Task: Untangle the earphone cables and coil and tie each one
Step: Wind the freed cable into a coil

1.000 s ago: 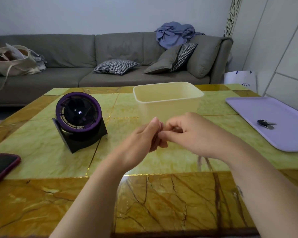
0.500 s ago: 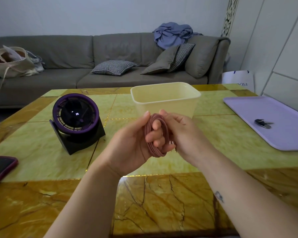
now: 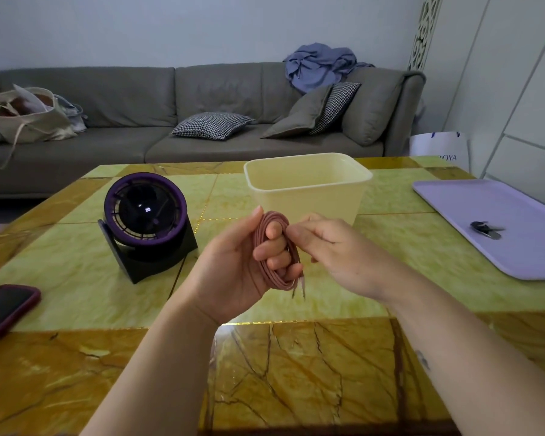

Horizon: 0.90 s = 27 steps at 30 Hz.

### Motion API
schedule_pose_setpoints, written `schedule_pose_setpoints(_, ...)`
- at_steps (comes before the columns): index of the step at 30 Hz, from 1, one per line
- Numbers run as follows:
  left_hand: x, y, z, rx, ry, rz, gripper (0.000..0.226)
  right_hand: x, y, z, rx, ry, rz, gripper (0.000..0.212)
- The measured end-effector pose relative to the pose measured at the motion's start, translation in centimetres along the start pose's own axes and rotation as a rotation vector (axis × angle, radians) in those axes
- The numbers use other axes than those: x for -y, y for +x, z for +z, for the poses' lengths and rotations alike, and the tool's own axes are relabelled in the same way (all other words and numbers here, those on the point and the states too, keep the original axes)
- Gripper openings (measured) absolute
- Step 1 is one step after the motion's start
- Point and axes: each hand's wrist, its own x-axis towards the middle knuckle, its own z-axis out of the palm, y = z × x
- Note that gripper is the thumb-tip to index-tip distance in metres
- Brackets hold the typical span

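Earphone cable (image 3: 276, 253), dusty pink, is wound into a tight oval coil and held above the table (image 3: 76, 272), just at 6 o'clock from a cream plastic tub (image 3: 309, 196); only the tub's inner walls show. At 3 o'clock a lilac tray (image 3: 485, 262) holds a small dark key fob (image 3: 486, 229). The left hand (image 3: 233, 265) curls its fingers through the coil, gripping it. The right hand (image 3: 328, 253) pinches the coil's right edge. Two short ends dangle below.

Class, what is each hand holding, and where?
The left hand grips the coiled pink cable, fingers through its loop; the right hand pinches the coil's right side.
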Motion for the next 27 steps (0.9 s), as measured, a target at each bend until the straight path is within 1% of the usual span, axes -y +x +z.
schedule_pose_setpoints(4,0.0,-0.1,0.0,0.088,-0.005,-0.063,0.037,-0.4,-0.4,-1.1,0.130,0.034,-0.018,0.018)
schedule_pose_setpoints(7,0.3,0.0,0.0,0.106,-0.006,-0.077,0.040,-0.7,-0.4,-1.5,0.125,0.010,-0.023,0.018)
schedule_pose_setpoints(9,0.4,0.1,0.3,0.044,0.022,-0.069,0.040,-0.7,-0.4,-1.8,0.087,-0.033,-0.008,0.021)
schedule_pose_setpoints(12,0.4,0.3,1.0,-0.104,0.113,-0.042,0.043,-0.8,-0.6,-2.2,0.033,-0.117,0.007,0.019)
schedule_pose_setpoints(16,0.7,0.8,1.2,-0.278,0.341,0.064,0.035,-1.2,-0.5,-2.2,-0.048,-0.171,0.020,0.016)
schedule_pose_setpoints(18,0.9,1.0,0.6,-0.357,0.558,0.124,0.034,-1.5,-0.4,-2.2,-0.081,-0.180,0.033,0.020)
schedule_pose_setpoints(20,1.0,1.1,0.2,-0.428,0.820,0.162,0.026,-1.8,-0.4,-2.1,-0.099,-0.187,0.048,0.025)
schedule_pose_setpoints(22,1.1,1.1,0.0,-0.458,1.017,0.169,0.016,-2.0,-0.4,-1.9,-0.111,-0.194,0.062,0.026)
schedule_pose_setpoints(27,1.4,0.8,0.3,-0.441,1.219,0.106,0.013,-2.2,-0.2,-1.2,-0.129,-0.218,0.079,0.029)
